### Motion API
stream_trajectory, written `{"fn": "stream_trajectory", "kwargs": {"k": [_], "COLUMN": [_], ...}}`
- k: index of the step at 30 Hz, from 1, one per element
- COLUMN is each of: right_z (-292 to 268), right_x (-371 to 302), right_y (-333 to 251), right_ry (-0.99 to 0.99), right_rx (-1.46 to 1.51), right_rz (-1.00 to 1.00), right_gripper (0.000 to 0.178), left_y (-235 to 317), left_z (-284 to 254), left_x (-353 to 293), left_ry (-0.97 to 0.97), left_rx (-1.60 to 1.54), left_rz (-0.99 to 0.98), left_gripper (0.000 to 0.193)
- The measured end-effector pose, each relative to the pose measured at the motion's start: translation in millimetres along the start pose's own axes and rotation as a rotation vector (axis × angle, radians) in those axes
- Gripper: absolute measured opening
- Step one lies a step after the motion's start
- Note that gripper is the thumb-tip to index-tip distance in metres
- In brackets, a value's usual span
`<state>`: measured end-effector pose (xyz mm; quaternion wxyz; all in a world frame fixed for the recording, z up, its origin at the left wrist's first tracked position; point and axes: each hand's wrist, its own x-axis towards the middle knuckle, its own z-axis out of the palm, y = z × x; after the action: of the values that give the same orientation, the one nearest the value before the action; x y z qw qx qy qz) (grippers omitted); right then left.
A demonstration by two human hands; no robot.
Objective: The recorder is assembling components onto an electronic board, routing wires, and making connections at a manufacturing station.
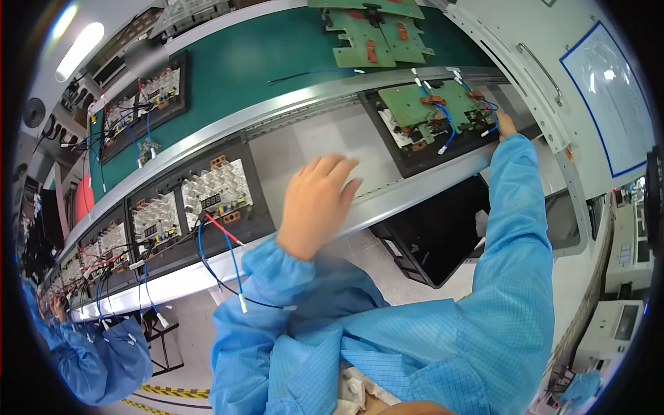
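My left hand (315, 204) is raised over the near rail of the conveyor line, its fingers stretched out, thumb apart, nothing in it. To its left lies a black tray (259, 200) bearing white circuit boards (220, 185) with small displays and red, blue and black wires. At the far right my right hand (507, 126) grips the right end of another black tray (423, 160); its fingertips are partly hidden. On that tray sit green circuit boards (404, 104) with blue wires (448, 123) ending in white connectors.
Behind the line, a green work surface (263, 52) holds stacked green boards (380, 38) and another loaded tray (181, 97). A black bin (436, 242) stands below the metal rail (408, 187). At the left edge a co-worker's blue sleeve (104, 360) shows beside more trays.
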<state>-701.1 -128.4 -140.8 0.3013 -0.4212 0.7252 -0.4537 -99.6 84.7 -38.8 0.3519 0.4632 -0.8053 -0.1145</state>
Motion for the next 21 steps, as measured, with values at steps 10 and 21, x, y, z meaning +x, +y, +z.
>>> {"fn": "stream_trajectory", "kwargs": {"k": [10, 21], "right_z": [21.1, 109.0], "right_x": [-16.5, -119.0], "right_y": [7.9, -82.9], "right_ry": [-0.148, -0.426], "right_rx": [0.042, -0.123], "right_rz": [-0.1, -0.016], "right_gripper": [0.027, 0.025], "left_y": [26.7, -63.5], "left_z": [78.2, 78.4], "left_x": [121.5, 91.1], "left_ry": [0.238, 0.247], "left_rx": [0.003, 0.238], "left_rz": [0.123, -0.339], "left_gripper": [0.04, 0.044]}}
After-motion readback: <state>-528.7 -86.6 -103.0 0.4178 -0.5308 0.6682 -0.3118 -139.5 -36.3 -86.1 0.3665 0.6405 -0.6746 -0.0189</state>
